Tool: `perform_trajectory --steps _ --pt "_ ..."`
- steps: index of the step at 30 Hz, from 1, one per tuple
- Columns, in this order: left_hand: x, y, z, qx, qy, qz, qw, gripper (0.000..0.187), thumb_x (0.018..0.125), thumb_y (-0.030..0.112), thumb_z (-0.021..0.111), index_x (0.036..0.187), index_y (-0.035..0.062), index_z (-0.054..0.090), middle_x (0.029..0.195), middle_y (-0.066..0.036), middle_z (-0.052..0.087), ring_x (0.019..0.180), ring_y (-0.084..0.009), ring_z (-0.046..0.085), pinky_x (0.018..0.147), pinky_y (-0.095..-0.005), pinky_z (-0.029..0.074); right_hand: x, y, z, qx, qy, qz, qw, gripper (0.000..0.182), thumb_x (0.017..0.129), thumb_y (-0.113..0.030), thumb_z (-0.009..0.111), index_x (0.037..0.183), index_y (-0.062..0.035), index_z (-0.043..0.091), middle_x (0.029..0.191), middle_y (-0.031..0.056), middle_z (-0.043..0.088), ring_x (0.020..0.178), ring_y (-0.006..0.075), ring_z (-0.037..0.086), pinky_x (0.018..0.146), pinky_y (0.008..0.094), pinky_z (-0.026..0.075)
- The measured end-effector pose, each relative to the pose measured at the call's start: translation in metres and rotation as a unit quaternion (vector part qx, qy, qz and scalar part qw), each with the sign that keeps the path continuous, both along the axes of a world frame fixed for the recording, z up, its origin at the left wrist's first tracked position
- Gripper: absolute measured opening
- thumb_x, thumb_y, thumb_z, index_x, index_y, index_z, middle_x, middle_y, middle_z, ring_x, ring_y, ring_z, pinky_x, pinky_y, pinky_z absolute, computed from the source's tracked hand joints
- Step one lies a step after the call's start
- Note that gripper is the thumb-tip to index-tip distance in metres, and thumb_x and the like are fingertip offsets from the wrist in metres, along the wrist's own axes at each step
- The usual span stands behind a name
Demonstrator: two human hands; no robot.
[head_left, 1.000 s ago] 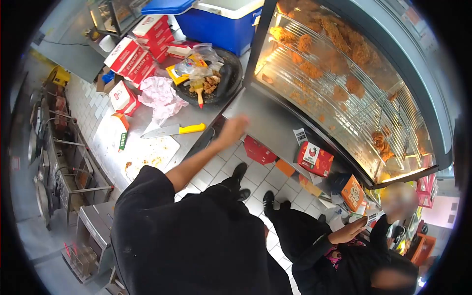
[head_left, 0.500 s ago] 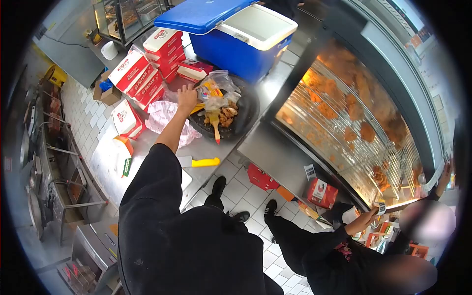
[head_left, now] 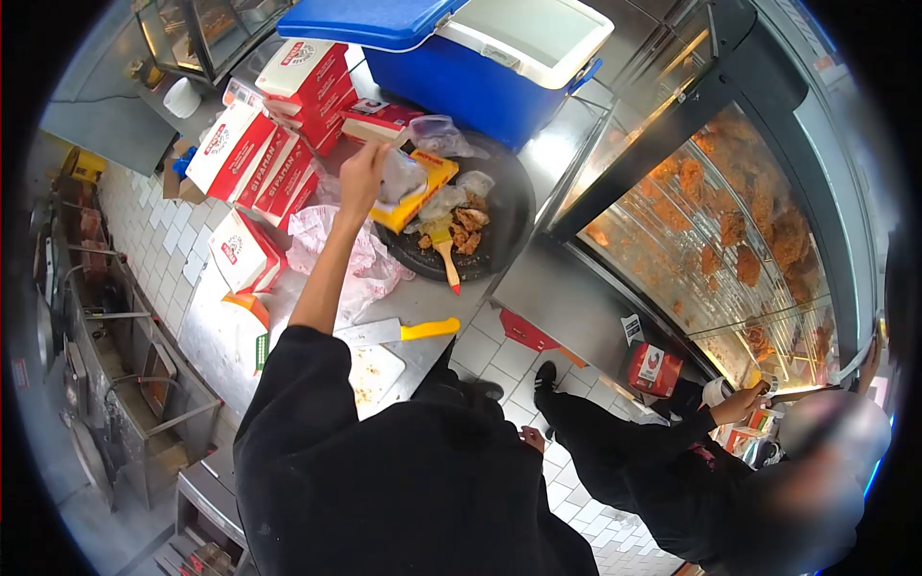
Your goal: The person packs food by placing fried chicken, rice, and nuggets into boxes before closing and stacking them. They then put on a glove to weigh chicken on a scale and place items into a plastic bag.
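Observation:
My left hand (head_left: 361, 179) is raised over the black round tray (head_left: 509, 206), fingers pinched on a thin clear plastic bag (head_left: 400, 179). Under the bag is a yellow packet (head_left: 434, 182), tilted above the tray's left side; whether my fingers also touch it is hidden. On the tray lie browned chicken pieces (head_left: 469, 227) and a brush (head_left: 448, 257) with a pale handle and red tip. My right hand (head_left: 532, 439) hangs low beside my body, barely showing, its fingers too small to read. Nearer me, a yellow-handled knife (head_left: 430, 329) rests by a white cutting board (head_left: 376, 370).
Stacked red-and-white boxes (head_left: 252, 158) and a crumpled pink plastic bag (head_left: 331, 245) are left of the tray. Behind stands a blue cooler (head_left: 461, 82). To the right, a heated glass cabinet (head_left: 730, 230) holds fried chicken. A co-worker (head_left: 634, 451) in black stands beside it.
My left hand has lifted, drawing up the clear plastic, and the yellow packet now shows more fully. The view has shifted, bringing the cutting board and my right hand into sight.

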State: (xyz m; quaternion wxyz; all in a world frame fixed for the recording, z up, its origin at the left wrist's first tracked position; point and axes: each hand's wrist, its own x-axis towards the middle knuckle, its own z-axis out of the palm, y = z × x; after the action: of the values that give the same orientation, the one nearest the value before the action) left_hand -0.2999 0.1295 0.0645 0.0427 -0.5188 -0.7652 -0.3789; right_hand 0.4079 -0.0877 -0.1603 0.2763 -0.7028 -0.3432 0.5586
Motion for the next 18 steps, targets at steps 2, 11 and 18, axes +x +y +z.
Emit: perform_trajectory --steps 2,11,18 --pt "0.013 -0.001 0.014 0.214 -0.09 0.045 0.972 0.032 0.101 0.028 0.05 0.09 -0.0014 0.055 0.065 -0.013 0.057 0.057 -0.0179 0.053 0.057 -0.0341 0.045 -0.071 -0.039 0.03 -0.124 -0.048 0.102 0.986 0.025 0.098 -0.016 0.045 0.112 -0.0023 0.061 0.091 0.0117 0.068 0.075 0.0186 0.069 0.053 0.0298 0.052" --pt "0.058 -0.009 0.042 0.098 -0.76 -0.183 0.616 0.046 0.103 0.046 0.039 0.106 0.0046 0.059 0.086 -0.006 0.066 0.062 -0.0155 0.06 0.055 -0.0301 0.051 -0.176 0.073 0.157 0.078 -0.089 0.303 0.946 0.03 0.094 -0.029 0.062 0.098 0.0004 0.067 0.091 0.0111 0.069 0.086 0.0181 0.065 0.079 0.0302 0.047" --pt "0.252 -0.074 0.057 -0.206 -0.835 -0.242 0.449 0.071 0.09 0.076 0.029 0.096 0.0108 0.058 0.074 -0.001 0.059 0.04 -0.0067 0.046 0.026 -0.0175 0.021 -0.27 0.156 0.32 0.4 0.013 0.198 0.895 0.102 0.076 -0.031 0.082 0.153 -0.0109 0.019 0.145 0.0165 0.042 0.131 0.0328 0.044 0.106 0.043 0.036"
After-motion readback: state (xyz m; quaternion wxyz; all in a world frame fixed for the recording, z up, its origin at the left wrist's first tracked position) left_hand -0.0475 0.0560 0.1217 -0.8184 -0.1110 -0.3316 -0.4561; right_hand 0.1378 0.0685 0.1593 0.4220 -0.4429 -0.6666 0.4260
